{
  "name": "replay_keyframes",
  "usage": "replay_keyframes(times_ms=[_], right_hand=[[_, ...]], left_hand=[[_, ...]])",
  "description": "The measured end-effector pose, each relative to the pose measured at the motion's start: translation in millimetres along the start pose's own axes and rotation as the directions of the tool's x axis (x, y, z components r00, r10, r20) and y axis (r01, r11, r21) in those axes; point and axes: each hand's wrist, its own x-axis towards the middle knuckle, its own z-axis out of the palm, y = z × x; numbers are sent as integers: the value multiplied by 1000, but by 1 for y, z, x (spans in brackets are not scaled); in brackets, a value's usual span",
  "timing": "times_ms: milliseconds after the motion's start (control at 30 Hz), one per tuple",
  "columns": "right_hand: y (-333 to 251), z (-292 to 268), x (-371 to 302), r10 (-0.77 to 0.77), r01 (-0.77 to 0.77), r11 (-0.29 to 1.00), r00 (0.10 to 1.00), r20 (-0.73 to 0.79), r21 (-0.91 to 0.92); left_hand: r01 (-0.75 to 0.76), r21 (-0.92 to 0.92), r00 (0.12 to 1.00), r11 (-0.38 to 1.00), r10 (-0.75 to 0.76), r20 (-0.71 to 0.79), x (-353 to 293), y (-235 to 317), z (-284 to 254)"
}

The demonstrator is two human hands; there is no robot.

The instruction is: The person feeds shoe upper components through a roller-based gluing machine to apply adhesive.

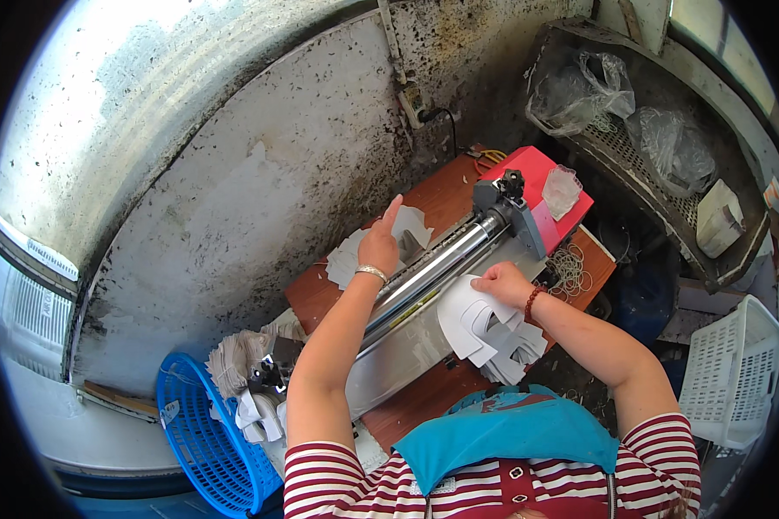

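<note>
A roller machine with a long shiny metal roller and a red end housing lies across a reddish-brown table. My right hand is on the near side, thumb and fingers pinching the edge of a white cut-out sheet. Below that sheet, more white cut pieces lie in a loose stack. My left hand reaches over the roller to its far side, fingers stretched out and holding nothing that I can see. Beside it, white cut pieces are spread on the far part of the table.
Bundled pieces sit at the left end of the machine, by a blue plastic basket. At right are a white basket, a tangle of string and a metal rack with clear plastic bags. A stained wall stands behind the table.
</note>
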Motion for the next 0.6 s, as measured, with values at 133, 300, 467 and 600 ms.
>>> replay_keyframes(times_ms=[133, 300, 467, 600], right_hand=[[-16, 13, 3, -37, 34, 996, 999, -32, -84], [-4, 18, 19, -64, 59, 994, 997, -51, -90], [-10, 10, -2, -11, 0, 995, 994, 108, 100], [-5, 14, -6, 11, -50, 970, 986, 166, 236]], left_hand=[[-259, 94, 959, 961, 244, 145, -4, -25, 15], [-110, -14, 881, 994, 104, 461, 3, -33, 33], [134, -50, 899, 990, -100, 427, 6, -27, 24], [-21, -160, 996, 987, 7, -88, 6, -47, 28]])
